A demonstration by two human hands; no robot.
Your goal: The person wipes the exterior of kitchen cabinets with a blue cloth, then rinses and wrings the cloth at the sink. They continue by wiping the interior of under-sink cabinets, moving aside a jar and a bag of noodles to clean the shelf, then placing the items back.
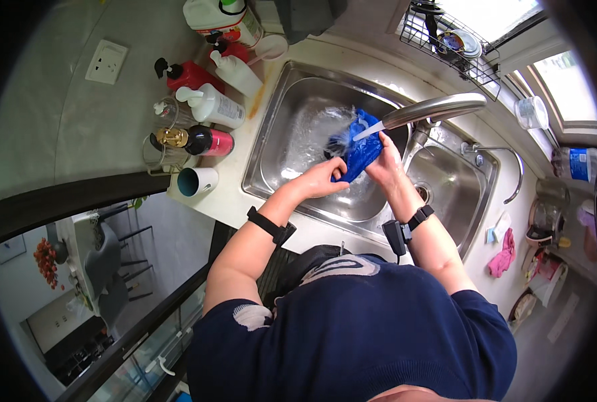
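Note:
A wet, shiny blue cloth or plastic item (362, 153) is held over the larger steel basin (298, 120); I cannot tell its exact kind. Water runs onto it from the faucet's spray head (429, 109) and splashes off its left side. My right hand (385, 163) grips its right edge from beneath, with some fingers hidden behind it. At its lower left edge, my left hand (323, 178) has the fingers curled against the blue material. Something dark shows through the splash beside it, too blurred to name.
Left of the sink stand pump bottles (218, 106), a dark bottle with a pink label (210, 140) and a mug (198, 181). To the right are a smaller basin (446, 176), a thin curved tap (514, 171) and a pink cloth (502, 255). A wire rack (449, 47) hangs by the window.

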